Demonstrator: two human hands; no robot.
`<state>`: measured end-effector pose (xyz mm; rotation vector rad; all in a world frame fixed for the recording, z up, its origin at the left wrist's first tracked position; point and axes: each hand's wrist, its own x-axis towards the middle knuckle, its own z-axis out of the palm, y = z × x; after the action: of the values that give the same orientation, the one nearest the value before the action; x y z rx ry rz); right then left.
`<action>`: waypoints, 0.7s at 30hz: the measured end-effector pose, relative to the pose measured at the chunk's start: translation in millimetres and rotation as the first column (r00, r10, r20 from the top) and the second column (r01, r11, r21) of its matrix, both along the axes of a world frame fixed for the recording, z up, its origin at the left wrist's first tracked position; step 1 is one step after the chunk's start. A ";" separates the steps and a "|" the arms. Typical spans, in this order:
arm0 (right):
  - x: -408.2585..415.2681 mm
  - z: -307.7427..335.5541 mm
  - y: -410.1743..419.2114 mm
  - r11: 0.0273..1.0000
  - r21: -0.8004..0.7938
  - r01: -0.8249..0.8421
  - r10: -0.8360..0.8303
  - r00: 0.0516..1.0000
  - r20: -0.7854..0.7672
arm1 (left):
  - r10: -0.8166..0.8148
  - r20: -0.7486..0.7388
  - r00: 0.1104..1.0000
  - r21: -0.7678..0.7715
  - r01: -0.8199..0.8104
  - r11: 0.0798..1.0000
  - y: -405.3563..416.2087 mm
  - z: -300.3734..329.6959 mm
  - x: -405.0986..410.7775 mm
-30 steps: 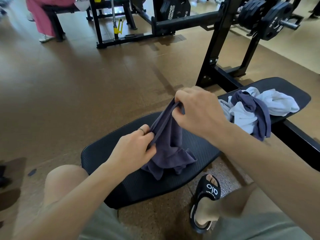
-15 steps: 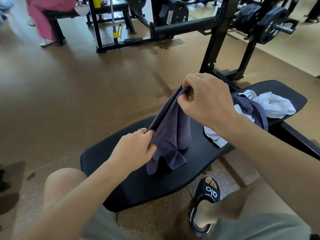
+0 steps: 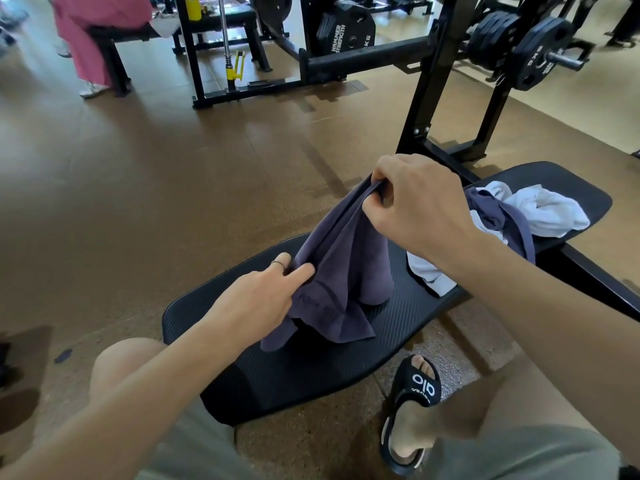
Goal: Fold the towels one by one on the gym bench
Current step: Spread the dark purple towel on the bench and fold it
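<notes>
The right hand pinches one bunched edge of the dark purple towel and holds it raised above the table, its grip closed on the cloth. The left hand, a ring on one finger, grips the same edge lower down and nearer the body, so the hem runs taut between the two hands. The rest of the towel hangs in loose folds, its bottom corners touching the ribbed black pad.

Further along the table, behind the right forearm, lies a heap of unfolded towels: white ones tangled with another purple one. The forearm hides part of this heap.

A foot in a black slide sandal rests on the brown floor just beside the table. Beyond stands a black rack loaded with weight plates, its base close to the table's far end. Far left, a person in pink clothing sits on another bench.
</notes>
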<state>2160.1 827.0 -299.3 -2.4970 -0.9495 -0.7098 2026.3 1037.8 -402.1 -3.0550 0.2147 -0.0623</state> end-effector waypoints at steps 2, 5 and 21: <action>-2.0 -3.0 2.5 1.000 -0.004 0.006 -0.006 1.000 -0.013 | 0.074 -0.001 0.997 -0.018 -0.074 0.997 -5.8 7.0 0.7; -2.2 -4.3 3.2 1.000 0.011 0.018 -0.017 1.000 -0.026 | 0.160 0.005 0.987 -0.006 -0.160 0.987 -8.3 10.9 3.7; 1.9 -6.3 -2.2 1.000 -0.025 0.010 -0.011 0.999 -0.034 | 0.056 0.088 0.995 0.260 -0.077 0.962 14.3 11.7 -3.6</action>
<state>2162.0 824.7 -305.6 -2.5295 -0.9392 -0.6603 2022.7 1052.1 -390.4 -2.7849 0.1043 -0.1390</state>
